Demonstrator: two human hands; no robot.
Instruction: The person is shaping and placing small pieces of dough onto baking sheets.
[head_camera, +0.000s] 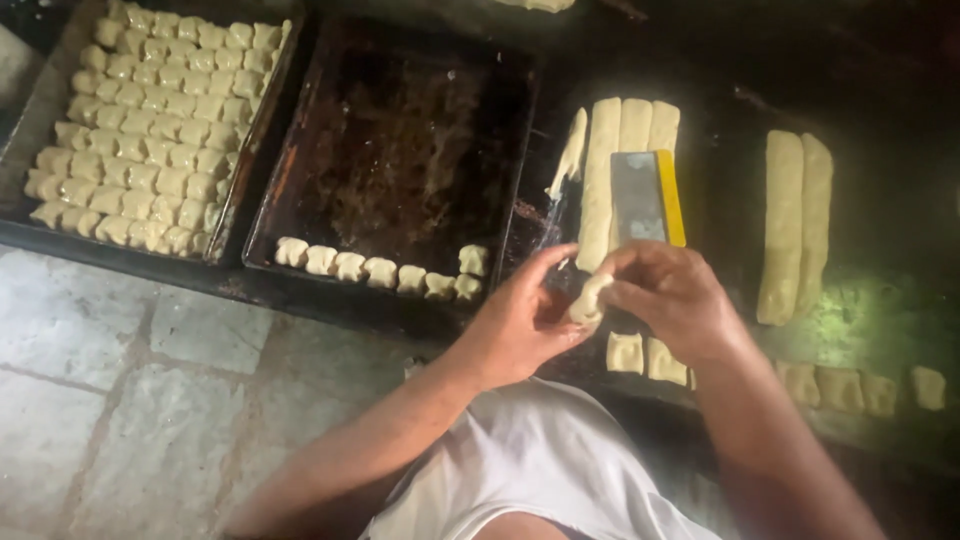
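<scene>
Stone-slab floor (110, 400), lower left of frame, pale grey; dark work surface (880, 300), right half, bearing dough; dark baking tray (400, 130), upper centre, mostly bare, with a short row of small dough pieces (365, 268) along its near edge and two more stacked at the right end; second tray (35, 120), upper left, packed with rows of shaped dough pieces (150, 120); long dough strips (615, 150), upper centre-right, side by side; two further strips (797, 225), right, touching each other; flat metal scraper with yellow edge (645, 195), lying on the centre strips; cut dough squares (640, 355), lower centre to right edge, in a loose line; left hand (520, 320) and right hand (675, 300), centre, fingers curled together around one small dough lump (588, 300), held just above the surface between both
</scene>
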